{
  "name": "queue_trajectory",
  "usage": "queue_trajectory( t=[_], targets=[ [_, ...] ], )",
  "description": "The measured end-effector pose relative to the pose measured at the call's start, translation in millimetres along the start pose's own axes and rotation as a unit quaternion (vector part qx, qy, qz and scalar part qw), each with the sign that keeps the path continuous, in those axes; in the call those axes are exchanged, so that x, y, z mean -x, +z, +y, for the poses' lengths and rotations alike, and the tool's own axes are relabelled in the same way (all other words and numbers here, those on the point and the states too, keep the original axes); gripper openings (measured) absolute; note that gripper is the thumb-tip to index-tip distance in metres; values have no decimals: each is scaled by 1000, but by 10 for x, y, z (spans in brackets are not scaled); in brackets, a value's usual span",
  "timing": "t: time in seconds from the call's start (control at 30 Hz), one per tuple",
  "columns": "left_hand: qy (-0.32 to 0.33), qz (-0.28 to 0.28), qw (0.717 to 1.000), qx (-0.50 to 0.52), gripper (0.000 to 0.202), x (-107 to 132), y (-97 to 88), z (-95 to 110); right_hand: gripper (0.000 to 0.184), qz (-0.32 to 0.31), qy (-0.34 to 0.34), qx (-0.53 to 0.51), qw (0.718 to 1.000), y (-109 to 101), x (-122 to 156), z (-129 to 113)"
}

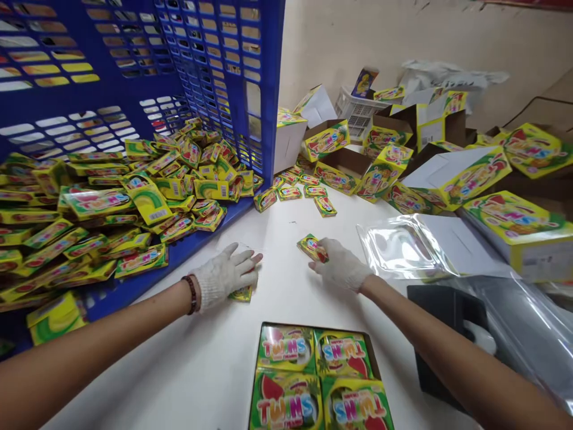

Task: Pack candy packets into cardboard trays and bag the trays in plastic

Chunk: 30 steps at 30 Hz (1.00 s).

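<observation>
The right hand [342, 266] pinches a small yellow packet [312, 247] at its fingertips, low over the white desk [286, 227]. The packet's long axis slants from far left to near right, toward the palm. The left hand [226, 275] lies flat, fingers spread, on a second packet [242, 294], apart from the first, with only an edge showing at the hand's near side.

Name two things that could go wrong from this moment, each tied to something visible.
1. The heap of loose yellow-green packets in the tipped blue plastic crate slopes towards its open edge; more may slide onto the white table.
2. The right hand, in a white knit glove, pinches a small yellow-green packet at one end; that grip might slip.
</observation>
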<state>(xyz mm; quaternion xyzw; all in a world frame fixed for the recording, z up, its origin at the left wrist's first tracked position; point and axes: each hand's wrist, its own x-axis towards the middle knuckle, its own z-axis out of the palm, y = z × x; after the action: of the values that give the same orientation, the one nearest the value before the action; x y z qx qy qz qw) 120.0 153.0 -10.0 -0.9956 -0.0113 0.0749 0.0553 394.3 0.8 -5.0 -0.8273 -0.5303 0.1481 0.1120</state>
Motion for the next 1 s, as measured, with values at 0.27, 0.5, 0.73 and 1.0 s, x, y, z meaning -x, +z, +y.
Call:
queue_trajectory(
  t=[0.27, 0.5, 0.73, 1.0],
  targets=[
    [-223, 11, 966, 131, 39, 305, -289, 122, 59, 33, -33, -28, 999, -69, 152, -68],
    [-161, 192, 932, 261, 42, 452, -661, 843, 50, 17, -257, -78, 963, -570, 1365, 91],
    [-57, 189, 943, 269, 44, 181, -475, 1254, 57, 27, -314, -80, 946, -178, 1565, 136],
    [-88, 289, 899, 316, 42, 193, -355, 1461, 53, 100, -332, -79, 935, 87, 1664, 73]
  ],
)
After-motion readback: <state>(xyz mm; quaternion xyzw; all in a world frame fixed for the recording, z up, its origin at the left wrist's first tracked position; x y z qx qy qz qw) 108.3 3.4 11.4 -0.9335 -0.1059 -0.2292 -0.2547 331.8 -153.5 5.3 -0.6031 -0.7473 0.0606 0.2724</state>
